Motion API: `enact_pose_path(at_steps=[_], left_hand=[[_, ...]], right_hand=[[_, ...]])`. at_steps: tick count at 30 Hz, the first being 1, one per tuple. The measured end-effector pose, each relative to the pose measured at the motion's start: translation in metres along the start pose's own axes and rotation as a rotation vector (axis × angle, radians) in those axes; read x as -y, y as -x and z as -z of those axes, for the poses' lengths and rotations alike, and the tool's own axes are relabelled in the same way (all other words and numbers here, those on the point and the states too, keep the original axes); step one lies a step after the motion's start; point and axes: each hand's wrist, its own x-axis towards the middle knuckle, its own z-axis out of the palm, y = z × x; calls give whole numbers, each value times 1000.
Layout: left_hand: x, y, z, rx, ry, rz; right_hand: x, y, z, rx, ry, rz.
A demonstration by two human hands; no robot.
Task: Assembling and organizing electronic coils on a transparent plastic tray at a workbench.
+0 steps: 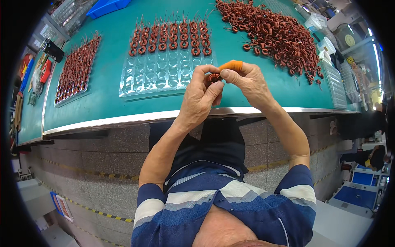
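Between my two hands, just above the bench's front edge, is a copper-wound toroidal coil [213,78]. My left hand [199,92] is closed round it, thumb and forefinger at its rim. My right hand [247,82] pinches at the coil's upper right side; an orange finger cover [231,66] is on one of its fingers. What the right fingertips grip, wire or coil edge, is hidden. Behind my hands lies a clear plastic tray [154,76], its far rows filled with upright-wired coils [173,37] and its near pockets bare.
A large heap of loose coils [275,37] covers the back right of the green bench [107,109]. To the left stands a filled coil tray [78,70]. Stacked clear trays [335,84] sit at the right end; a blue bin [108,7] is at the back.
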Motion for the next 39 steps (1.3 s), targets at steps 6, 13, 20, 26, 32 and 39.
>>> enact_pose_path(at_steps=[6, 13, 20, 26, 32, 39], left_hand=[[0, 1, -4, -162, -303, -135], [-20, 11, -8, -100, -115, -44], [-22, 7, 5, -85, -227, -24], [-26, 10, 10, -42, -221, -18], [-25, 12, 10, -41, -207, -45], [-28, 11, 6, -94, -391, -104]], right_hand=[[8, 6, -17, -289, 841, 767], [13, 20, -24, -320, 283, 292], [-11, 12, -27, -260, 134, 170], [-23, 17, -29, -127, -162, 77], [-21, 16, -41, -183, -181, 38], [-19, 18, -50, -367, -172, 73]])
